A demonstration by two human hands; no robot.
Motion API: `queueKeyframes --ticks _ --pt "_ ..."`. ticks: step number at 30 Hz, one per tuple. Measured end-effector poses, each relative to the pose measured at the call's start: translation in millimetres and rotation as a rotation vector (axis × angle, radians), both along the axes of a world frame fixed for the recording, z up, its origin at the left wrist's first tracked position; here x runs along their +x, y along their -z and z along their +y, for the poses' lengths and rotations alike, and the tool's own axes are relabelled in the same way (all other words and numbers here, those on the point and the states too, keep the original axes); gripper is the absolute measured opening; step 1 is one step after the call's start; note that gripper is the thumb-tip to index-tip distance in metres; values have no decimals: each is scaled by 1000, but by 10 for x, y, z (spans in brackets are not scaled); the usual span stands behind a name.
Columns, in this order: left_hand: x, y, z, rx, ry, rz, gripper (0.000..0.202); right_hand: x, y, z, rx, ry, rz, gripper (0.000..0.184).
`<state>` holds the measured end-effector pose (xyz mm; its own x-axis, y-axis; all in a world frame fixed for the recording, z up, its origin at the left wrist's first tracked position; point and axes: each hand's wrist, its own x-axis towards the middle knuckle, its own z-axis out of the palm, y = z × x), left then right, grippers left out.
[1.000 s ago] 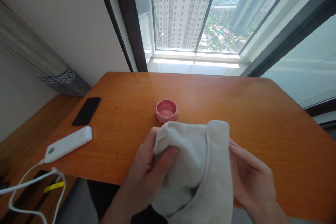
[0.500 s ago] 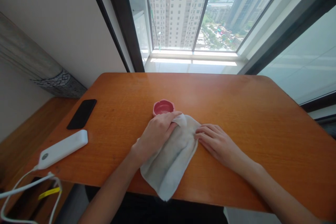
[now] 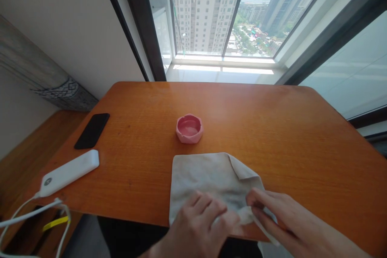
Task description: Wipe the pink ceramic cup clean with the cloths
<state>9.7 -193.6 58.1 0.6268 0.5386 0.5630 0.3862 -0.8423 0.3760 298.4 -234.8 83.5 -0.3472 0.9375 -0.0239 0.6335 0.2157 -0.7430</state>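
A pale grey-white cloth [image 3: 208,173] lies spread near the table's front edge, its far right corner folded over. My right hand [image 3: 281,213] pinches the cloth's near right part between thumb and fingers, where the fabric is bunched. Over the near left part is my left hand [image 3: 205,223], somewhat blurred, with curled fingers closed on the cloth; its fingertips are partly hidden. Just beyond the cloth stands a pink faceted ashtray [image 3: 190,129], touched by neither hand.
On the wooden table [image 3: 145,117], a black phone [image 3: 92,131] and a white power strip [image 3: 69,173] lie at the left. White cables [image 3: 30,215] with a yellow tag [image 3: 56,223] hang past the left front edge. A window [image 3: 223,20] is behind the table.
The cloth, earlier gathered and folded lengthwise between my hands, is now spread wider. Both hands have moved toward the front edge, leaving the ashtray fully visible.
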Motion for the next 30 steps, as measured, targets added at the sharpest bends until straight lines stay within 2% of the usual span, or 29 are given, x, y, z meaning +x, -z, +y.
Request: queueKeyframes --ticks 3,5,8,14,18,20,22,24,27,30 --pt "-23 404 -465 222 -198 62 17 -109 -31 97 -50 -50 4 19" --pt "-87 610 -620 266 -345 56 15 -176 -65 155 -63 -91 7 15" --pt "-296 720 -677 254 -337 121 14 -191 -58 192 -18 -95 8 14" --pt "-754 605 -564 156 -190 135 22 -104 92 156 104 -109 -147 11" --pt "-953 453 -442 64 -17 99 27 -112 125 125 81 -143 -191 11" --pt "-1039 347 -396 -59 27 67 23 -116 126 107 63 -162 -186 12" --pt "-1108 252 -379 -195 -16 14 19 -106 145 88 88 -165 -167 11" --pt "-1154 198 -396 -316 -116 -71 19 -85 191 70 165 -167 -141 15" --pt "-1189 202 -446 -482 -304 -207 21 -64 289 40 299 -184 -109 26" --pt "-1232 235 -441 -563 -417 -233 23 -82 353 -3 383 -153 -65 18"
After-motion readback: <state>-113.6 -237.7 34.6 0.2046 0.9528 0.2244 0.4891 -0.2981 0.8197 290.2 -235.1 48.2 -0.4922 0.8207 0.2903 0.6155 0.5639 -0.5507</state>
